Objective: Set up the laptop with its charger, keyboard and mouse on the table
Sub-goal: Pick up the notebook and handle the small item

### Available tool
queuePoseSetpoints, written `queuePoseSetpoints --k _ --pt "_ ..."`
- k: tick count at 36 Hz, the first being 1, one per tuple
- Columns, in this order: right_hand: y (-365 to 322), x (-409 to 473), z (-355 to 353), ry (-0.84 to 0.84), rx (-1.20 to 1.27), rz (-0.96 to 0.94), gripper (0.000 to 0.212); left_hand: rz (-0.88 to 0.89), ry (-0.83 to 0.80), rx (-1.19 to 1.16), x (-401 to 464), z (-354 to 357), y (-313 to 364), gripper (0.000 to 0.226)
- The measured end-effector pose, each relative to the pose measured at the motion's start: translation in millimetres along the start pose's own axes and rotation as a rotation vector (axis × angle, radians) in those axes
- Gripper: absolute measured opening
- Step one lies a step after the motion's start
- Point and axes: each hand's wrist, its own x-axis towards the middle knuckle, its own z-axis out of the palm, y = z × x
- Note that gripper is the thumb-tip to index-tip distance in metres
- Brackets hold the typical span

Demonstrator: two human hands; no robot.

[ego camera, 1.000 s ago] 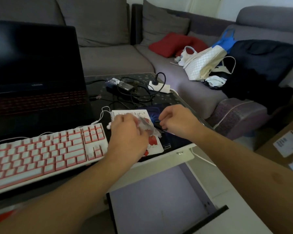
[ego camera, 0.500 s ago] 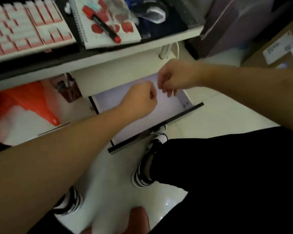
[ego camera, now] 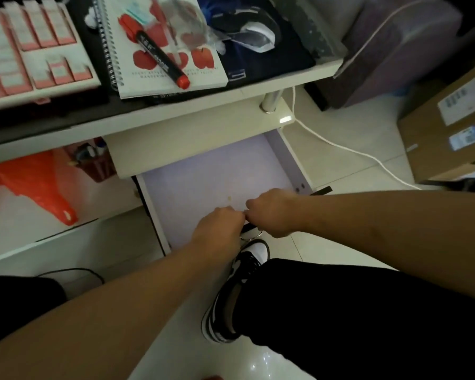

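Observation:
The pink-and-white keyboard (ego camera: pixel 25 50) lies on the table (ego camera: pixel 176 108) at the top left. A black-and-white mouse (ego camera: pixel 247 28) rests on a dark mouse pad (ego camera: pixel 269 61) at the top right. The laptop and charger are out of view. Below the table an open drawer (ego camera: pixel 209 176) shows a bare pale bottom. My left hand (ego camera: pixel 220 229) and my right hand (ego camera: pixel 272 212) sit side by side at the drawer's dark front panel (ego camera: pixel 321 191). Both have their fingers curled over its edge, just above a metal ring handle (ego camera: pixel 248 237).
A spiral notebook (ego camera: pixel 159 78) with a red marker (ego camera: pixel 154 50) and a clear plastic bag (ego camera: pixel 184 20) lies between keyboard and mouse pad. An orange bag (ego camera: pixel 33 193) sits on the lower shelf. A white cable (ego camera: pixel 348 152) crosses the floor beside a cardboard box (ego camera: pixel 450 133). My black-and-white shoe (ego camera: pixel 231 292) stands below the drawer.
The view has dropped from the tabletop to the open drawer. Both hands left the mouse pad area and came down and toward me to the drawer's front panel.

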Motion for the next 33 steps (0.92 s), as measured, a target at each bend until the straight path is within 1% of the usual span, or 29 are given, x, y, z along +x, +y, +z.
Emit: queuePoseSetpoints --k 1,3,5,8,10,13,15,16,18,20,23,26,28,30,31,33 --pt "3.4 3.4 -2.2 0.020 -0.005 0.012 0.031 0.008 -0.008 -0.007 3.7 -4.7 -4.7 0.012" --pt "10.4 10.3 -8.7 0.071 0.018 0.052 0.040 0.022 0.006 0.015 13.0 -11.2 -16.5 0.017" --pt "16.9 17.8 -16.0 0.135 0.043 0.105 0.047 0.019 0.091 0.046 19.7 -17.9 -27.0 0.024" --pt "25.8 27.8 -27.7 0.237 0.061 0.186 0.048 0.034 0.206 0.077 29.2 -26.7 -39.2 0.042" --pt "31.4 36.2 -34.3 0.277 0.098 0.236 0.049 0.075 0.247 0.105 35.0 -31.4 -47.0 0.045" --pt "39.6 48.4 -42.0 0.337 0.239 0.308 0.055 0.065 0.220 0.192 41.8 -36.5 -56.7 0.039" --pt "44.4 56.7 -47.7 0.391 0.304 0.323 0.053 0.001 0.200 0.182 49.2 -32.4 -66.3 0.045" --pt "44.4 57.5 -48.8 0.399 0.348 0.335 0.051 -0.040 0.151 0.171 49.5 -32.3 -70.0 0.051" --pt "46.0 68.3 -53.5 0.410 0.441 0.341 0.051 -0.093 0.197 0.143 55.6 -34.1 -87.2 0.060" --pt "43.4 69.7 -52.9 0.384 0.549 0.329 0.058 -0.081 0.241 0.150 56.2 -36.6 -93.5 0.065" --pt "41.7 73.9 -51.3 0.370 0.606 0.337 0.064 -0.067 0.239 0.086 57.3 -37.6 -96.6 0.069" --pt "39.0 71.1 -52.9 0.347 0.620 0.339 0.062 -0.040 0.256 0.058 56.9 -38.3 -94.0 0.062" --pt "38.6 67.5 -55.8 0.326 0.612 0.328 0.059 -0.025 0.279 0.032 54.7 -43.1 -90.0 0.048" --pt "38.5 63.7 -61.9 0.294 0.616 0.310 0.051 -0.027 0.302 0.024 50.3 -55.6 -83.1 0.029" --pt "38.6 60.9 -67.0 0.294 0.613 0.308 0.046 -0.030 0.291 0.032 47.6 -64.5 -79.0 0.024" --pt "35.8 51.4 -83.7 0.256 0.603 0.300 0.040 -0.023 0.268 0.033 42.7 -83.4 -70.5 0.021"
